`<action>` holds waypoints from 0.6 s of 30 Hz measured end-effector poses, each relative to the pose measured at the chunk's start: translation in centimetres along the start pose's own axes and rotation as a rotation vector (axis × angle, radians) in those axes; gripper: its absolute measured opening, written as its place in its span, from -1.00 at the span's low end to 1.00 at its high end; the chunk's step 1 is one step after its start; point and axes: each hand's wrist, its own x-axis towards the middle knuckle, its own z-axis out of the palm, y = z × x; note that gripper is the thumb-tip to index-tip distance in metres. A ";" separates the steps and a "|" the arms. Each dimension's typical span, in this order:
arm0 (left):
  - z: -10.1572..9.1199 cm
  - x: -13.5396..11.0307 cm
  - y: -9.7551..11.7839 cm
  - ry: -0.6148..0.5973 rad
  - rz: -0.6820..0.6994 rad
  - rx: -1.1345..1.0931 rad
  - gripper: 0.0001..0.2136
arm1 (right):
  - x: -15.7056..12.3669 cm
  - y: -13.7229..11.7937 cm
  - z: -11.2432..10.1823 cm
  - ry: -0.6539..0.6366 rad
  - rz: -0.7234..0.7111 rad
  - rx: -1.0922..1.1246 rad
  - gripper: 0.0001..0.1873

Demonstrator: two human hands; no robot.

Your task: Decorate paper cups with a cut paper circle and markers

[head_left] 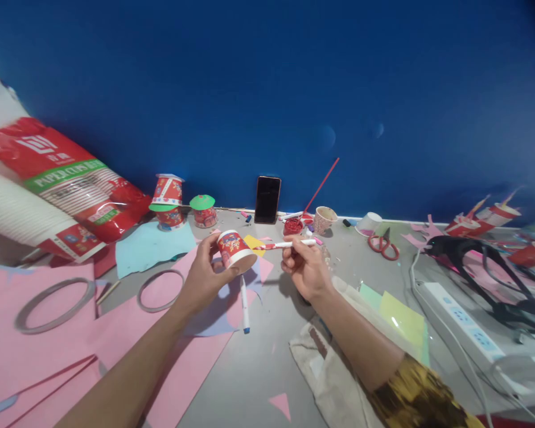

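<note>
My left hand (209, 270) is wrapped round a red patterned paper cup (235, 251), tilted on its side with its pale end toward the lower right. Opposite it, my right hand (307, 266) pinches a thin white marker (284, 244) with a red tip end pointing left at the cup. A small gap separates the marker from the cup. Below the cup, another white marker (245, 304) with a blue end lies on the grey table. Behind the hands, a yellow paper piece (254, 244) rests beside pink and blue scraps.
At left are a paper cup bag (78, 172), stacked cups (167, 199), a green-topped cup (203, 211) and pink paper (129, 333). A phone (267, 200) leans against the blue wall. Scissors (384, 245), a cloth (325, 362) and a power strip (466, 324) lie at right.
</note>
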 end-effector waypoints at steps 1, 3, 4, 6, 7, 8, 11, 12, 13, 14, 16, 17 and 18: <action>0.1 0.0 0.1 0.011 -0.004 0.016 -0.29 | 0.2 0.1 0.2 0.027 0.017 0.011 -0.65; 0.1 -0.1 0.4 0.038 -0.002 0.052 -0.28 | 0.3 -0.7 0.6 0.087 0.048 0.036 -0.69; 0.2 -0.2 0.4 0.046 0.006 0.071 -0.28 | 0.2 -1.6 1.0 0.101 0.065 0.039 -0.71; 0.2 -0.2 0.5 0.031 0.022 0.111 -0.28 | 0.0 -4.7 2.1 0.070 0.037 0.016 -0.74; 0.3 -0.2 0.5 0.044 0.031 0.119 -0.28 | 0.0 -6.7 2.9 0.023 -0.017 -0.001 -0.79; 0.3 -0.2 0.4 0.056 0.036 0.126 -0.26 | 0.1 -8.9 3.8 -0.023 -0.102 -0.011 -0.83; 0.5 0.1 0.5 0.061 0.060 0.124 -0.18 | 1.1 -14.2 6.8 -0.174 -0.336 -0.019 -0.73; 0.6 0.2 0.6 0.063 0.056 0.125 -0.17 | 1.3 -14.9 7.5 -0.226 -0.403 -0.010 -0.70; 0.7 0.2 0.7 0.067 0.052 0.127 -0.16 | 1.4 -14.8 8.1 -0.240 -0.454 0.000 -0.70; 0.7 0.3 0.8 0.071 0.046 0.131 -0.17 | 1.4 -14.0 8.4 -0.238 -0.490 0.011 -0.72; 0.8 0.3 1.0 0.078 0.041 0.140 -0.18 | 1.2 -10.5 8.2 -0.181 -0.447 0.015 -0.75; 0.8 0.3 0.9 0.078 0.046 0.136 -0.18 | 1.1 -8.2 7.9 -0.116 -0.378 -0.001 -0.75; 0.7 0.3 0.8 0.072 0.059 0.129 -0.19 | 1.0 -5.9 7.6 -0.082 -0.298 -0.022 -0.71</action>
